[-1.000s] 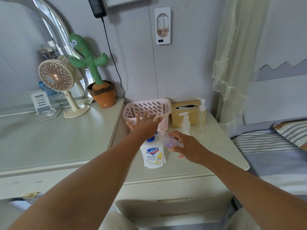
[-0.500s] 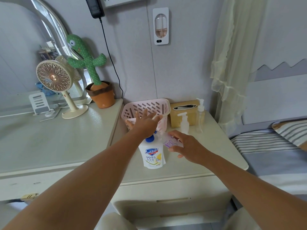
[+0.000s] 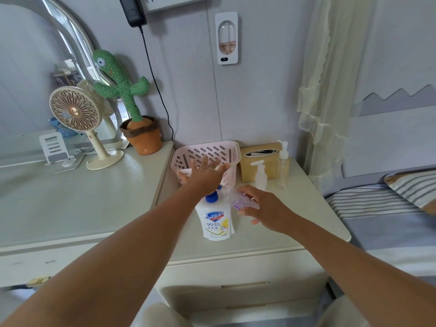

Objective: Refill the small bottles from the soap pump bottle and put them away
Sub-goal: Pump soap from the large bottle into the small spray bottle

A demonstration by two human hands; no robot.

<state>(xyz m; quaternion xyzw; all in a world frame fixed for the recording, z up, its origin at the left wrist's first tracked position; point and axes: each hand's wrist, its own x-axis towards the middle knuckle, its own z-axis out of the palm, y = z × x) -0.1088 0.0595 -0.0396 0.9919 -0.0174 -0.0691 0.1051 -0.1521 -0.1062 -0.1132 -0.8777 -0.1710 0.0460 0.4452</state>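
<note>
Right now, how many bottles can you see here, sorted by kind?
Large soap pump bottle: 1
Small standing pump bottles: 2, the frosted pump bottle and the clear pump bottle by the tissue box
Labelled small bottle held in the right hand: 1
Total: 4

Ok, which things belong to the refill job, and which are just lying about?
Job: white Safeguard soap bottle with blue pump; small clear purple-printed bottle in right hand; two clear pump bottles; pink slotted basket.
Lying about: green plush cactus; beige fan; tan tissue box.
</note>
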